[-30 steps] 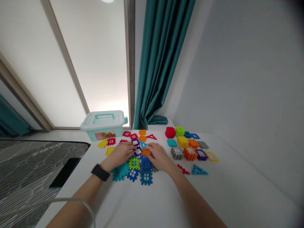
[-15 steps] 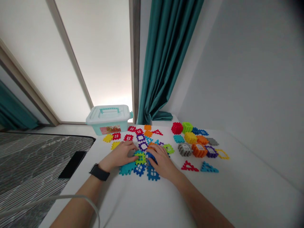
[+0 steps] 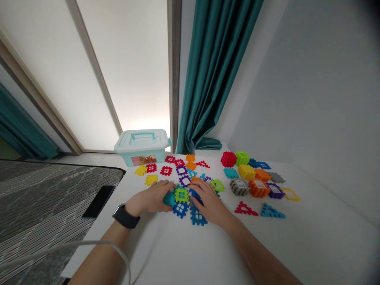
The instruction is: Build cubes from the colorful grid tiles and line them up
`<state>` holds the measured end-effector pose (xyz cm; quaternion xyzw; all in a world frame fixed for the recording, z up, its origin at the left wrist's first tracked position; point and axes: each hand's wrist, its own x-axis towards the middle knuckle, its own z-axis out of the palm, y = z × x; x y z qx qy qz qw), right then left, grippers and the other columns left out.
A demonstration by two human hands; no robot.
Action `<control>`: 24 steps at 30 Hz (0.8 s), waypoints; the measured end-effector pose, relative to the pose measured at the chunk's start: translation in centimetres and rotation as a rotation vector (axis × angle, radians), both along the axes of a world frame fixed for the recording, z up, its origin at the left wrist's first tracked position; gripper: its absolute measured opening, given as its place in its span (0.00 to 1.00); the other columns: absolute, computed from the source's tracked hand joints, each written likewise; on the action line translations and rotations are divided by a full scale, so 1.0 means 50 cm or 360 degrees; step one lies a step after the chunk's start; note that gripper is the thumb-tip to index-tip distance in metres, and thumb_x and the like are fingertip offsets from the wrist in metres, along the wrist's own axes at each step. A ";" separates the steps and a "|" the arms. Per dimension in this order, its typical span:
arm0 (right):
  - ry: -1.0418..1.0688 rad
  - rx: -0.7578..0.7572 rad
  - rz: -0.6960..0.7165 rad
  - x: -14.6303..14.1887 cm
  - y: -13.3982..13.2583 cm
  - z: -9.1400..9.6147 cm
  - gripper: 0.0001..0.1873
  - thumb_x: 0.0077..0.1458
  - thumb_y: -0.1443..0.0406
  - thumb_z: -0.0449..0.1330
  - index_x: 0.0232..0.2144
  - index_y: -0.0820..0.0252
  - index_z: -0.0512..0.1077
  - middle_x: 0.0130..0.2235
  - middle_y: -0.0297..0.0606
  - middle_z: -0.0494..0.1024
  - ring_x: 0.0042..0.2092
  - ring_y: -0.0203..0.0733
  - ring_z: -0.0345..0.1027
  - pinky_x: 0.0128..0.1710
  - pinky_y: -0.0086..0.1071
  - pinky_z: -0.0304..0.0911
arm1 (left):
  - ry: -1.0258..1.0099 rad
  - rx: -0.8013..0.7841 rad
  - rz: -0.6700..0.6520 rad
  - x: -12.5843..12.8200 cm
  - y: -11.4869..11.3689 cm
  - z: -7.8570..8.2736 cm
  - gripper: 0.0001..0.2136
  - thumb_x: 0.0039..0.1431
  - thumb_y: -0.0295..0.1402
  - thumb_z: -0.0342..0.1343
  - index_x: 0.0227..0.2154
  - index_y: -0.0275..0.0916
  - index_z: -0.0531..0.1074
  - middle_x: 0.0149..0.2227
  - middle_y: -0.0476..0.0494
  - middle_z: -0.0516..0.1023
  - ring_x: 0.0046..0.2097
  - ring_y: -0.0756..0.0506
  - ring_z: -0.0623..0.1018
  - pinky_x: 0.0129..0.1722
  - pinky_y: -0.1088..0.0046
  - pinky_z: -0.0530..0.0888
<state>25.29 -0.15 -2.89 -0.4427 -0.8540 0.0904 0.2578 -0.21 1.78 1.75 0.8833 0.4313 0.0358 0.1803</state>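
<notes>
My left hand (image 3: 156,195), with a black watch at its wrist, has its fingers and thumb closed around a teal interlocking tile (image 3: 169,199), partly hidden by the hand. Curled over a dark blue interlocking tile (image 3: 196,194) is my right hand (image 3: 210,202), its thumb on the near side. Between the hands lies a lime green window tile (image 3: 181,195). Two blue window tiles, one at the front (image 3: 180,209) and one under my right hand (image 3: 198,217), lie nearer to me. A purple frame tile (image 3: 185,181) is just beyond the fingertips.
A lidded mint box (image 3: 144,147) stands at the back left. Red window tiles (image 3: 166,171) and yellow tiles (image 3: 151,180) lie before it. At right are stacks of grey (image 3: 239,187), orange (image 3: 259,188) and red tiles (image 3: 228,159), plus red (image 3: 246,209) and blue triangles (image 3: 272,211). A cable (image 3: 115,247) crosses my left forearm.
My left hand has come down over the teal tile and closed on it; less teal shows beside it now. My right hand stays on the blue tile. The view has shifted slightly.
</notes>
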 end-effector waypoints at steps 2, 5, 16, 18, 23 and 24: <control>0.0024 0.0007 0.0002 0.000 -0.001 0.001 0.20 0.63 0.67 0.54 0.56 0.55 0.68 0.57 0.46 0.72 0.60 0.52 0.64 0.61 0.52 0.59 | -0.0043 0.0005 0.0004 -0.004 0.006 -0.001 0.26 0.50 0.36 0.66 0.53 0.42 0.68 0.50 0.41 0.75 0.52 0.36 0.75 0.53 0.60 0.70; 0.0052 0.0010 -0.0006 0.000 -0.004 0.003 0.20 0.63 0.68 0.54 0.57 0.54 0.67 0.57 0.46 0.71 0.60 0.52 0.63 0.61 0.52 0.59 | -0.0131 0.0052 0.0015 -0.010 0.013 -0.007 0.27 0.50 0.35 0.66 0.54 0.42 0.67 0.49 0.41 0.76 0.51 0.36 0.75 0.53 0.59 0.71; 0.0250 0.0013 -0.0051 -0.006 -0.002 0.004 0.23 0.63 0.65 0.56 0.60 0.54 0.62 0.58 0.45 0.72 0.60 0.52 0.63 0.63 0.53 0.56 | -0.0645 0.0628 -0.0041 0.056 0.005 -0.041 0.32 0.53 0.27 0.64 0.61 0.42 0.60 0.58 0.36 0.68 0.60 0.37 0.70 0.60 0.54 0.70; 0.0252 0.0017 -0.0046 -0.004 0.002 0.001 0.23 0.63 0.64 0.57 0.59 0.54 0.63 0.58 0.45 0.71 0.60 0.52 0.63 0.63 0.53 0.57 | -0.0715 0.0661 -0.0054 0.067 0.003 -0.048 0.32 0.54 0.28 0.65 0.60 0.43 0.60 0.58 0.36 0.67 0.60 0.37 0.69 0.60 0.55 0.71; 0.0258 0.0041 -0.0052 0.005 0.007 0.001 0.23 0.61 0.63 0.60 0.58 0.53 0.64 0.58 0.45 0.70 0.60 0.53 0.62 0.62 0.53 0.58 | -0.0811 0.0706 -0.0067 0.072 -0.003 -0.046 0.27 0.56 0.29 0.64 0.57 0.43 0.63 0.57 0.36 0.68 0.59 0.38 0.71 0.59 0.55 0.72; 0.0262 0.0042 -0.0056 0.006 0.007 0.002 0.24 0.60 0.63 0.60 0.58 0.53 0.65 0.59 0.45 0.70 0.60 0.54 0.62 0.62 0.53 0.58 | -0.0807 0.0709 -0.0074 0.072 -0.004 -0.044 0.26 0.56 0.29 0.64 0.56 0.43 0.63 0.57 0.37 0.68 0.59 0.38 0.71 0.59 0.55 0.72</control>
